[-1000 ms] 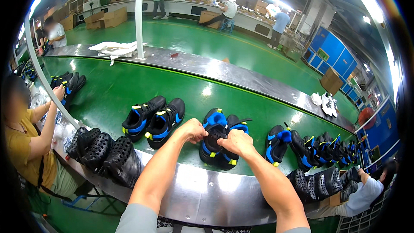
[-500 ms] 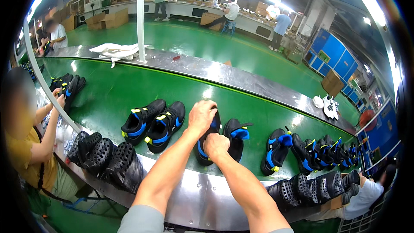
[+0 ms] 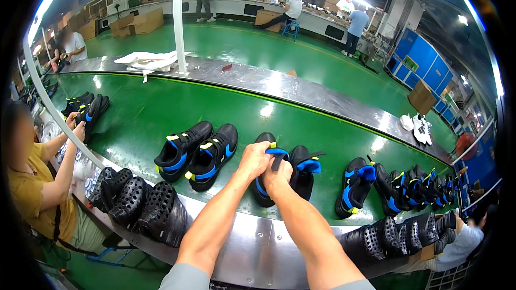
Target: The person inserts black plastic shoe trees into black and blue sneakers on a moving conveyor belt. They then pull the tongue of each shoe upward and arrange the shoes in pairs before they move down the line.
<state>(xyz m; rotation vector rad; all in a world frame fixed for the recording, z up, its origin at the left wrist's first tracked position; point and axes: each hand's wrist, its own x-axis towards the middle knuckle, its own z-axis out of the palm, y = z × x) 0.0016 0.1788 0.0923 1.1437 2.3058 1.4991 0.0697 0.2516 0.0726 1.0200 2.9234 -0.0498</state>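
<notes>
A black-and-blue sneaker (image 3: 262,195) stands on the green belt between my forearms, partly covered by my hands. My left hand (image 3: 254,159) is closed at its upper, with the fingers pinching the raised blue tongue (image 3: 277,152). My right hand (image 3: 278,175) is closed just beside it, at the shoe's opening; its fingertips are partly hidden. A dark strap end sticks up between the hands. Right beside stands the matching sneaker (image 3: 304,178), its strap loose and its blue-lined tongue pulled up. To the left sits a pair of black-and-blue sneakers (image 3: 214,153) with yellow tabs.
Black perforated shoe-shaped forms (image 3: 159,209) lie on the metal edge at left, more forms (image 3: 387,236) at right. A single sneaker (image 3: 355,185) and a row of others stand on the right. A co-worker in yellow (image 3: 45,177) handles a shoe at far left.
My left hand has come back from the toe toward the shoe's opening. My right hand has moved slightly up and right. The blue tongue now shows raised between them.
</notes>
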